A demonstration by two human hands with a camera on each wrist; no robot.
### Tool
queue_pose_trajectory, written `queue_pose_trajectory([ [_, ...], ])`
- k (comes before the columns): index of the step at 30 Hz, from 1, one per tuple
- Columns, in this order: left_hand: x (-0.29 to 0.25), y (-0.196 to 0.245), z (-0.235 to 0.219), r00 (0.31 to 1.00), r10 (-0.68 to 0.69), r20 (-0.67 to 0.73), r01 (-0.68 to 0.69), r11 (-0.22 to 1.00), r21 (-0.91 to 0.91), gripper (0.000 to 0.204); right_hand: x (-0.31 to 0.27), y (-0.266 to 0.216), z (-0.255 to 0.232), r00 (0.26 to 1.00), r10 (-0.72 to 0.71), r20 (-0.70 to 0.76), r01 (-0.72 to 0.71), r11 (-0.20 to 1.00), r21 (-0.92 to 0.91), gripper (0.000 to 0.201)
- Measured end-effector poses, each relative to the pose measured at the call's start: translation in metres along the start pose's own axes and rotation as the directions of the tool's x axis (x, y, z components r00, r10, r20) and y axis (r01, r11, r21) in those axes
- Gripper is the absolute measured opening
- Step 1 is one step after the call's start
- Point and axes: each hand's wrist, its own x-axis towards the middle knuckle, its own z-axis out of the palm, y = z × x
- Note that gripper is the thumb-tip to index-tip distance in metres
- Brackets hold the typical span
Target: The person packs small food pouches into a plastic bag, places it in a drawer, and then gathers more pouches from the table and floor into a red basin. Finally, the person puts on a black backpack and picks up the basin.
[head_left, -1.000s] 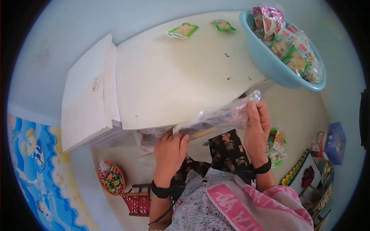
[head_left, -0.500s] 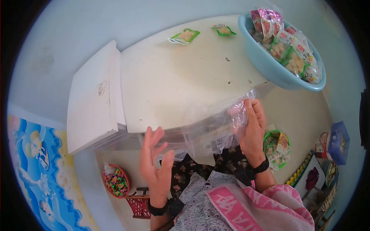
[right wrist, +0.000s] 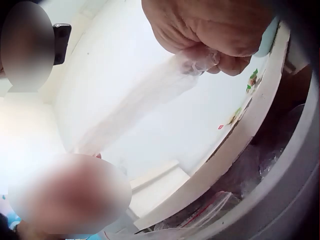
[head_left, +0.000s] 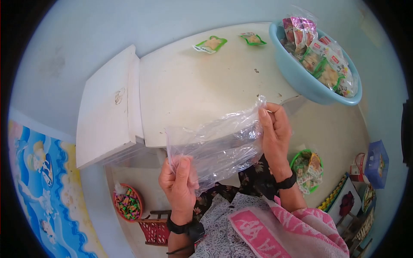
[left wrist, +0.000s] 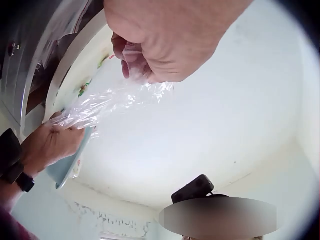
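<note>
A clear plastic bag [head_left: 219, 148] is stretched between both hands in front of the white table's edge. My left hand [head_left: 178, 182] pinches its left end between thumb and curled fingers. Higher up, my right hand [head_left: 277, 135] grips the other end, with a crumpled tuft of film standing above the thumb. Both wrist views show the film bunched in the fingers, and in the right wrist view the bag [right wrist: 145, 100] looks like a long whitish strip. No contents show through it.
Two green-edged snack packets [head_left: 211, 44] lie on the white table [head_left: 193, 94]. A blue basin [head_left: 297, 79] of packaged snacks stands at its right corner. Below the tabletop, an open drawer [right wrist: 270, 210] contains clear plastic. Baskets of packets [head_left: 307, 172] and wrapped sweets [head_left: 127, 204] sit lower down.
The left hand let go of the bag, spread its fingers, then took hold of the left end again. The right hand kept its grip and shifted slightly left; the bag now spreads wider.
</note>
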Motion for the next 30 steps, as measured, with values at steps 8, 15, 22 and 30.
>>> queue_pose_trajectory([
  [8, 0.004, -0.006, -0.003, 0.996, 0.062, -0.065, -0.059, 0.997, 0.039, 0.013, -0.002, -0.004, -0.004, 0.987, 0.031, 0.155, -0.037, 0.999, 0.034, 0.020],
  [15, 0.008, 0.002, -0.002, 1.000, 0.013, -0.008, -0.013, 1.000, 0.006, 0.029, 0.007, -0.007, -0.005, 0.989, 0.029, 0.144, -0.033, 0.999, 0.022, 0.018],
  [22, 0.000, 0.005, -0.006, 0.997, -0.021, 0.074, 0.021, 1.000, 0.004, 0.028, 0.005, 0.005, -0.007, 0.990, 0.016, 0.141, -0.021, 0.999, 0.033, 0.019],
  [30, 0.003, 0.012, -0.001, 0.928, 0.351, -0.123, -0.330, 0.930, 0.162, 0.010, 0.004, -0.033, 0.013, 0.874, -0.481, 0.066, 0.467, 0.796, -0.386, 0.031],
])
